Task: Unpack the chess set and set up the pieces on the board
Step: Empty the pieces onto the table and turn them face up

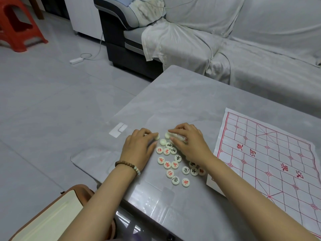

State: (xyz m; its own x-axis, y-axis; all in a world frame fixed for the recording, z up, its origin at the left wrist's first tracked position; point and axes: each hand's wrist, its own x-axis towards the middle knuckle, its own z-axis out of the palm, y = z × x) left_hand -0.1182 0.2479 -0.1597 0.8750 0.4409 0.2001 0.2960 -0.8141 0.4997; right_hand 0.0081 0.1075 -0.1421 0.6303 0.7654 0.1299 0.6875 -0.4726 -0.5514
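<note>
Several round cream chess pieces [174, 164] with red or black characters lie loose on the grey table [182, 98], left of the board. The board [271, 153] is a white sheet with a red grid, spread flat at the right with no pieces on it. My left hand [139, 150] rests at the pile's far left, its fingertips pinching one cream piece [156, 137]. My right hand [189, 141] lies over the pile's far side, fingers curled round a cream piece [167, 135]; it hides some pieces beneath it.
A sofa under a grey sheet [243, 40] stands behind the table. A red plastic stool [19, 25] and a white power strip [76, 60] with its cable sit on the tiled floor at the left. A brown-edged case [52, 218] lies at the bottom left beside the table.
</note>
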